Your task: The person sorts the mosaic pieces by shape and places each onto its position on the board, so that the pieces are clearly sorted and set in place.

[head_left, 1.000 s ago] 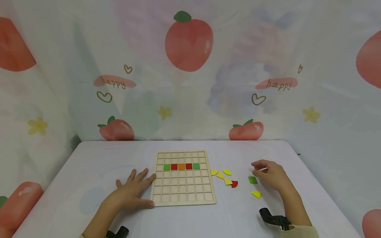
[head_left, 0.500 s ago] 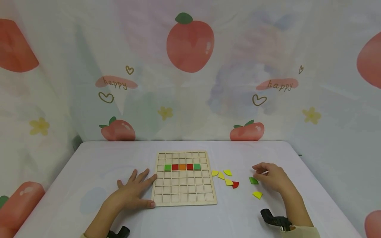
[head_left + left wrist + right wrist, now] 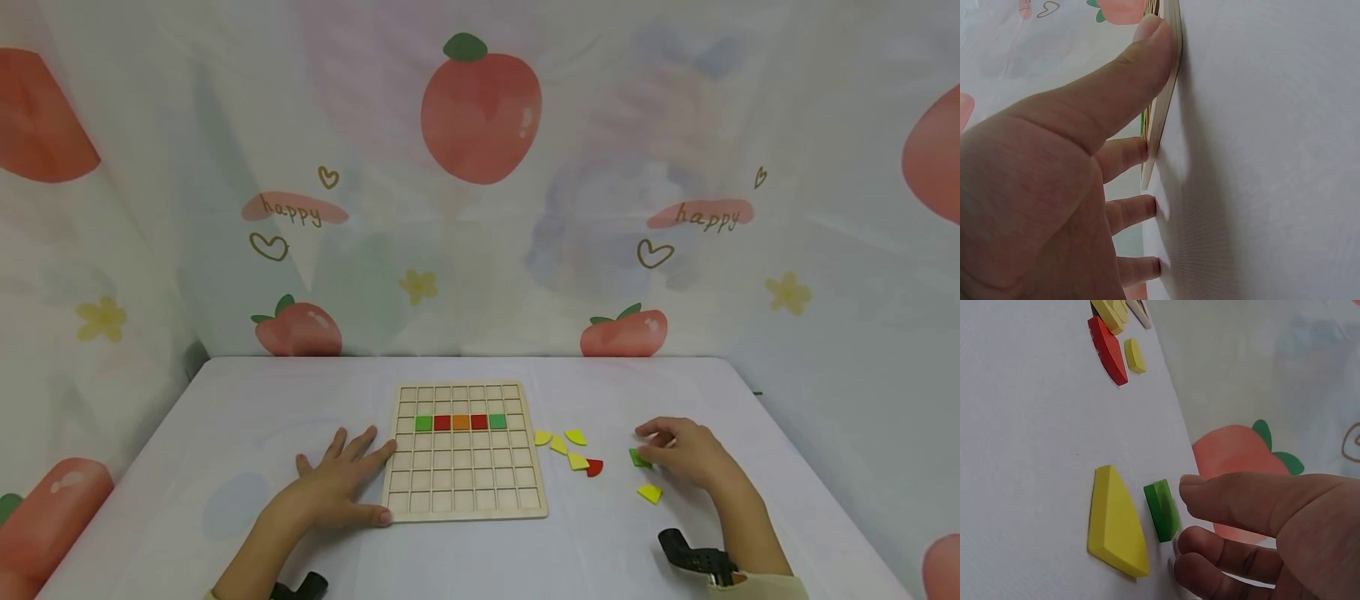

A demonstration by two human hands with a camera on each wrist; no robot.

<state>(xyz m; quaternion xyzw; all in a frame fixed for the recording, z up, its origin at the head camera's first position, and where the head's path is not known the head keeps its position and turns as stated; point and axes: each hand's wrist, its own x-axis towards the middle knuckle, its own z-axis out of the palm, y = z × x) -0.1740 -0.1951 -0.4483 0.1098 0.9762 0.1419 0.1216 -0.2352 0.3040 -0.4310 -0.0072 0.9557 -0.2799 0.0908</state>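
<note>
A wooden grid board (image 3: 465, 481) lies on the table, a row of green, red and orange square tiles in its cells. My left hand (image 3: 337, 487) is spread flat beside it, thumb at the near left corner and index fingertip at the left edge. In the left wrist view the thumb (image 3: 1129, 81) rests along the board's rim (image 3: 1163, 106). Over on the right, my right hand (image 3: 688, 452) hovers with loosely bent fingers at a green square tile (image 3: 637, 457), partly covering it. In the right wrist view the thumb is just above the green tile (image 3: 1161, 510), nothing pinched.
A yellow quarter-round piece (image 3: 650, 494) lies just nearer than the green tile. Several yellow pieces (image 3: 575, 437) and a red quarter-round piece (image 3: 595, 467) are scattered right of the board. A patterned cloth backdrop (image 3: 480, 250) stands behind the table's far edge.
My right hand has lowered slightly toward the green tile, and its fingers now cover more of it. The left hand keeps its place at the board; the head view has shifted a little.
</note>
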